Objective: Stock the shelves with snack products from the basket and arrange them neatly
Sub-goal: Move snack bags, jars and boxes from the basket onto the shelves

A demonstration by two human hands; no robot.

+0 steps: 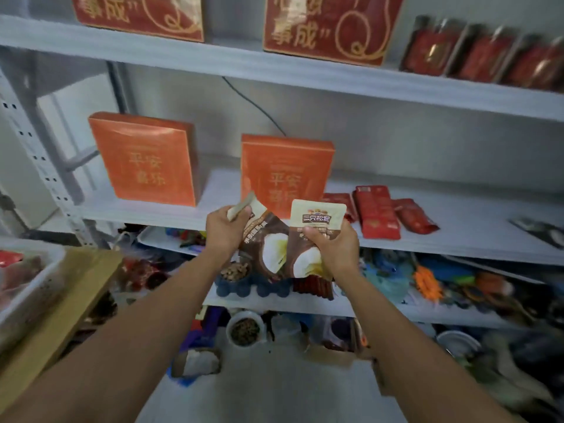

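While both hands are raised before the shelving, the left hand [224,232] grips one brown-and-cream snack pouch [265,239] by its folded top corner, fingers curled round it, and the right hand [337,250] clasps a second pouch [316,215] at its middle, thumb across the front. The two pouches touch edge to edge between the fingers, in the air just in front of the middle shelf [473,236].

Far left of the fingers and lower, a pale basket [45,270] holds red packets, though blur hides what else it holds; it sits on a wooden surface [79,285].

Beyond the fingers two orange boxes [143,160] stand upright with a bare gap between them. Just right of the fingers lie red packets [377,212], and further right the shelf board is bare up to a dark flat item at the edge of view.

Above, the top shelf [213,59] carries red boxes with gold writing [326,29] and dark red jars [433,47]. Below the fingers a lower shelf [305,303] is crowded with mixed coloured goods, and a bowl of dark bits [245,328] stands on the grey floor [274,392].
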